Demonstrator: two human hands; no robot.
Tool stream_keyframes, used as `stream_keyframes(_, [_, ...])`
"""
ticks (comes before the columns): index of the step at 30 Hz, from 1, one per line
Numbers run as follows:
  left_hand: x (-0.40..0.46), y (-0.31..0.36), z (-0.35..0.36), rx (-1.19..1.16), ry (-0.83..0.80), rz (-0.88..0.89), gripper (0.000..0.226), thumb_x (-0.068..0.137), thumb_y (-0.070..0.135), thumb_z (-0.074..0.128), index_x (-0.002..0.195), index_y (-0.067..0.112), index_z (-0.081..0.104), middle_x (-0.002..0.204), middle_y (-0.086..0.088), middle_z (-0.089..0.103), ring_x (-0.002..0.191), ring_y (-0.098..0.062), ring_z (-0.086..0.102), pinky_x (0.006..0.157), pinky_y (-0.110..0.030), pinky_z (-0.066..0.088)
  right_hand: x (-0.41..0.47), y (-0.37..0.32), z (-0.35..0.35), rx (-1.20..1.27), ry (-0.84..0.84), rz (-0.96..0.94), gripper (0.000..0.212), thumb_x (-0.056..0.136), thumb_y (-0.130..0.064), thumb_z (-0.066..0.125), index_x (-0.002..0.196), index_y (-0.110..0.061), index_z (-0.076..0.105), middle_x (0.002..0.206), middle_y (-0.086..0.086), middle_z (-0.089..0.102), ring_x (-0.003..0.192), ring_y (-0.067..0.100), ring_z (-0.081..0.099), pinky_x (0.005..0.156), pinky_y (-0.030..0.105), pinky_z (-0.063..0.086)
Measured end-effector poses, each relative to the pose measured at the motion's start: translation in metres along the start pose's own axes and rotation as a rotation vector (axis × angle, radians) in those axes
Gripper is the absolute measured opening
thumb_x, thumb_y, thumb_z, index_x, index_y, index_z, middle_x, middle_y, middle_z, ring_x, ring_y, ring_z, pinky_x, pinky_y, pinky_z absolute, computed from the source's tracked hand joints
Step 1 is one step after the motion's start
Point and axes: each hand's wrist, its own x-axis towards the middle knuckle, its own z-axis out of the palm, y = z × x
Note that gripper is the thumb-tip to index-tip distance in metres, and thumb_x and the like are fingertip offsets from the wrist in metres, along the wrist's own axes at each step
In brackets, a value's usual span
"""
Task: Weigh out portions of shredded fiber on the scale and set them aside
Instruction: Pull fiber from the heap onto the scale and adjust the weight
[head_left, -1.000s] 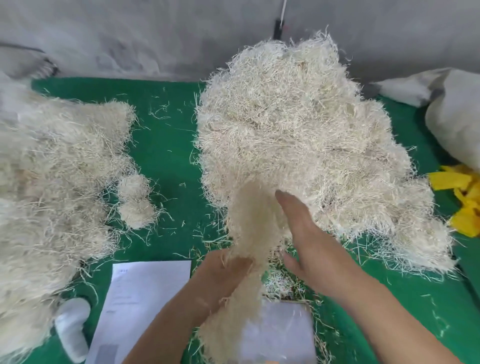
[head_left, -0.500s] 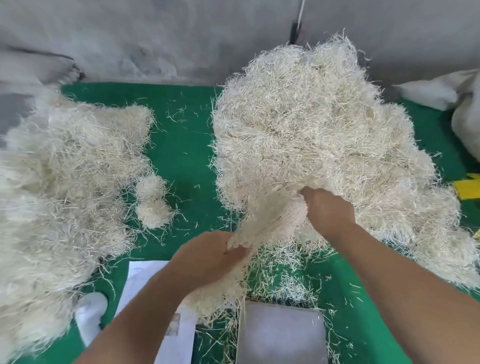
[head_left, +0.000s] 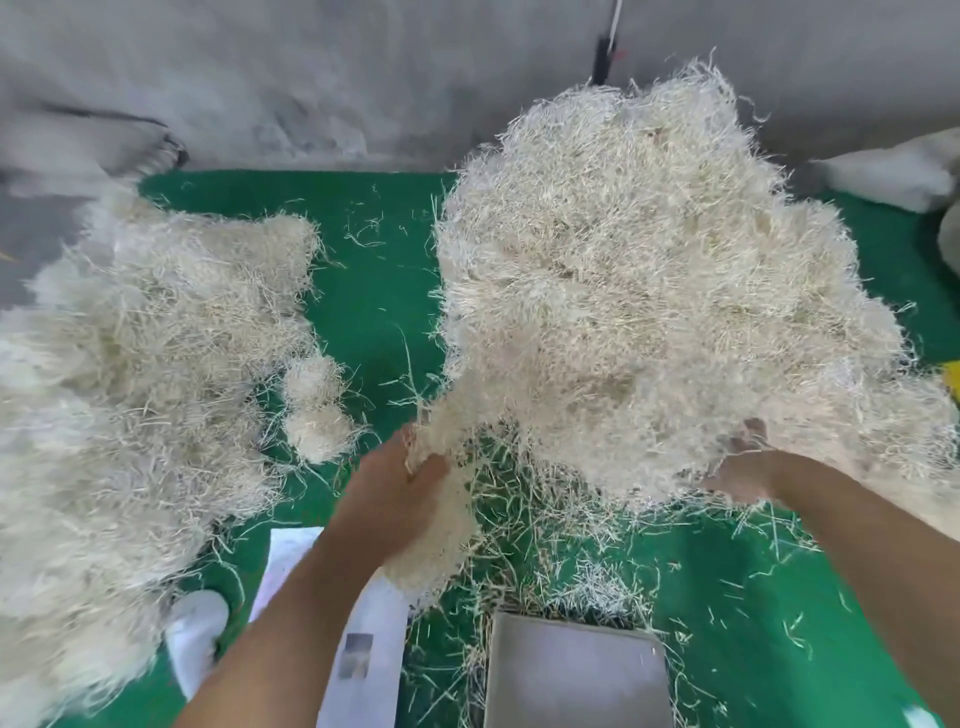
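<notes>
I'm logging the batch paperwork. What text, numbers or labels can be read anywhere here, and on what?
None can be read.
Paper sheet: a faint printed block, too blurred to read.
Scale platform: bare metal, no display in view.

Fiber pile (head_left: 649, 291) right of centre: dry, straw-like, pale, v. rough & wiry. Clump (head_left: 441, 525) in my left hand (head_left: 395, 493) looks finer, softer. Green table cover (head_left: 374, 291) matt, felt-like cloth. Scale pan (head_left: 571, 675) at the bottom edge: smooth grey metal, dull sheen. Paper sheet (head_left: 291, 561) lower left, flat, matt white.
</notes>
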Motion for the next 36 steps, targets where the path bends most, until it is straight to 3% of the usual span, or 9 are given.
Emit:
stream_keyframes(4, [0.01,0.002,0.03,-0.205,0.061,0.011,0.044,0.104,0.018,0.05,0.146,0.032,0.049,0.058,0.018,0.063,0.039,-0.001,0.045,0.038,-0.02,0.039,-0.027,-0.008,0.01,0.142,0.129,-0.231,0.084,0.094,-0.01,0.065,0.161,-0.033,0.019,0.154,0.002,0.012,0.101,0.022,0.059,0.082,0.031,0.054])
stream_keyframes(9, [0.006,0.009,0.059,-0.424,0.048,-0.101,0.024,0.097,0.01,0.049,0.096,0.029,0.064,0.044,0.013,0.04,0.04,-0.01,0.031,0.04,-0.021,0.025,-0.076,-0.016,0.028,-0.08,0.381,-0.328,0.083,0.098,-0.02,0.061,0.162,-0.041,0.013,0.158,-0.007,0.011,0.075,0.016,0.064,0.074,0.039,0.056])
stream_keyframes(12, [-0.007,0.013,0.076,-0.412,-0.033,-0.097,0.027,0.097,0.015,0.054,0.118,-0.002,0.058,0.045,0.012,0.044,0.038,-0.006,0.035,0.038,-0.019,0.029,-0.106,-0.017,0.039,-0.195,0.59,-0.431,0.047,0.101,-0.033,0.059,0.145,-0.043,0.046,0.139,-0.005,0.04,0.059,0.01,0.057,0.052,0.03,0.047])
stream_keyframes(16, [-0.023,0.03,0.093,-0.36,-0.176,-0.043,0.026,0.099,0.031,0.06,0.119,0.038,0.045,0.069,0.009,0.061,0.039,0.0,0.044,0.038,-0.021,0.038,-0.122,-0.032,0.047,-0.135,0.572,-0.448,0.018,0.104,-0.033,0.054,0.119,-0.033,0.064,0.116,-0.006,0.065,0.074,0.014,0.065,0.065,0.036,0.058])
stream_keyframes(19, [-0.031,0.046,0.1,-0.426,-0.185,-0.055,0.01,0.1,0.029,0.058,0.099,0.039,0.057,0.06,0.013,0.057,0.04,-0.001,0.043,0.039,-0.019,0.036,-0.114,-0.041,0.068,-0.145,0.4,-0.435,0.056,0.099,-0.044,0.062,0.148,-0.027,0.041,0.136,-0.001,0.049,0.083,0.007,0.062,0.078,0.034,0.059])
stream_keyframes(25, [-0.037,0.073,0.097,-0.989,0.093,-0.354,0.034,0.102,0.044,0.059,0.104,0.013,0.073,0.095,-0.013,0.073,0.083,-0.028,0.075,0.073,-0.039,0.06,-0.169,-0.094,0.103,1.13,-0.105,-0.525,0.048,0.091,-0.075,0.053,0.135,-0.06,0.046,0.143,-0.023,0.053,0.121,0.003,0.059,0.094,0.04,0.056])
stream_keyframes(28, [-0.056,0.082,0.111,-1.506,0.036,-0.515,0.035,0.102,0.038,0.055,0.123,0.014,0.069,0.111,-0.006,0.076,0.102,-0.018,0.074,0.088,-0.04,0.06,-0.188,-0.109,0.13,1.221,-0.03,-0.548,0.049,0.081,-0.081,0.061,0.117,-0.048,0.066,0.115,-0.009,0.076,0.106,0.015,0.074,0.082,0.033,0.062])
stream_keyframes(32, [-0.07,0.063,0.118,-1.192,-0.326,-0.293,0.042,0.098,0.047,0.052,0.112,0.014,0.075,0.099,-0.005,0.074,0.082,-0.016,0.07,0.08,-0.03,0.057,-0.189,-0.086,0.125,1.359,0.252,-0.33,0.06,0.084,-0.055,0.066,0.11,-0.002,0.067,0.095,0.013,0.077,0.083,0.029,0.075,0.082,0.047,0.059])
stream_keyframes(36, [-0.08,0.028,0.099,-1.008,-0.213,-0.229,0.03,0.095,0.031,0.06,0.118,0.019,0.074,0.113,-0.011,0.073,0.091,-0.026,0.07,0.085,-0.046,0.061,-0.197,-0.049,0.129,1.015,0.442,-0.425,0.036,0.08,-0.065,0.06,0.066,-0.032,0.063,0.052,-0.014,0.045,0.044,0.005,0.039,0.05,0.02,0.036])
